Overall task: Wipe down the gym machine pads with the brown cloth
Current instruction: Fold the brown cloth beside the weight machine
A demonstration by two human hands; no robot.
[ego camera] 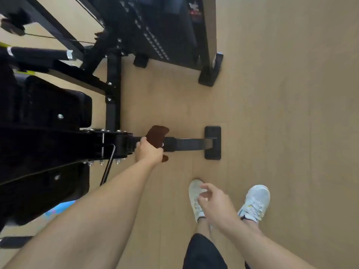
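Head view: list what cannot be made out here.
1. Brown cloth: the left hand covers its middle; whether it touches the frame bar beneath is unclear.
2. Black pads: cut off by the left edge; too dark to judge wiped or not.
3. Left fingertips: wrapped in the cloth, out of sight.
4. Right hand: motion-blurred; it seems to hold nothing.

Cloth (156, 137) on bar (186, 144), pads (58, 111) left.

You are standing in a gym. A black steel gym machine (113, 105) with padded black cushions (58, 105), a cable and a perforated weight-stack guard (155, 41) stands on a pale wood-look floor (281, 113), its frame ending in flat black feet (213, 142).
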